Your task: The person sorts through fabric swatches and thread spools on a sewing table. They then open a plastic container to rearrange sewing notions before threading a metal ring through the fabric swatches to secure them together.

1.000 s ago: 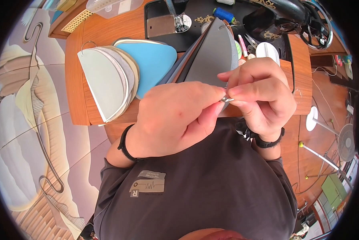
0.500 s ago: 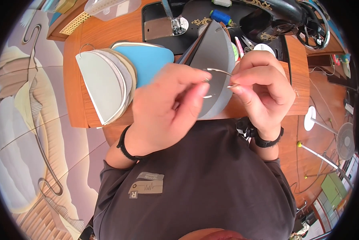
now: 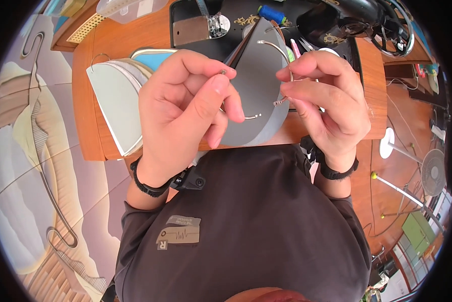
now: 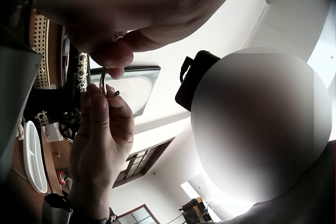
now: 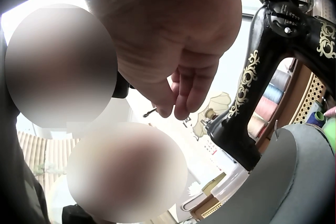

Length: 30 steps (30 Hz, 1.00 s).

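In the head view my left hand pinches a thin curved metal piece between thumb and forefinger. One end of that piece shows beyond the fingers; the middle is hidden behind them. My right hand pinches another curved metal piece, like half of a ring. Its two tips stick out on the left side of the fingers. The hands are apart, above a fan of dark grey rounded sample sheets on the table. In the right wrist view a metal tip pokes out beside my right fingertips.
A stack of pale rounded sheets on a ring lies at the left, with a blue sheet behind. A black sewing machine, a blue thread spool and a clear plastic box are at the back. A fan stands right.
My hands were together on the small metal item and have drawn apart. Each now holds a separate curved piece. The left hand has turned, showing its thumb and fingers.
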Motion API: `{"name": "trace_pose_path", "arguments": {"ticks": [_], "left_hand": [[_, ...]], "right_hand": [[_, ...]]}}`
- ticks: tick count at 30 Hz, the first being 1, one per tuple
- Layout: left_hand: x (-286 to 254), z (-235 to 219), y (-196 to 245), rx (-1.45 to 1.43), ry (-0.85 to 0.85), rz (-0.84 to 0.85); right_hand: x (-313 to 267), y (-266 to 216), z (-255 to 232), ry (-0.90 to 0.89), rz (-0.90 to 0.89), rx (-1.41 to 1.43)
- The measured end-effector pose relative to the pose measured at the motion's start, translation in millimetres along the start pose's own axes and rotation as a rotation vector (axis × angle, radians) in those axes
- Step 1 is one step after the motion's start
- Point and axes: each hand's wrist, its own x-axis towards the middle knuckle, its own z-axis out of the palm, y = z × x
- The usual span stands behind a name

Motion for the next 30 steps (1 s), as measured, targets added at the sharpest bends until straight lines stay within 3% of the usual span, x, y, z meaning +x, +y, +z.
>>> {"name": "trace_pose_path", "arguments": {"ticks": [11,17,30], "left_hand": [[0.8,2.3,-5.1,-0.075,0.029,0.006],[2.2,5.6,-2.0,0.065,0.053,-0.005],[6.1,5.3,-11.5,0.132,0.083,0.149]], "right_hand": [[-0.1,0.0,3.7,-0.007,-0.024,-0.026],[-0.7,-1.6,8.0,0.046,0.021,-0.005],[-4.4,-7.1,8.3,0.026,0.054,0.061]]}}
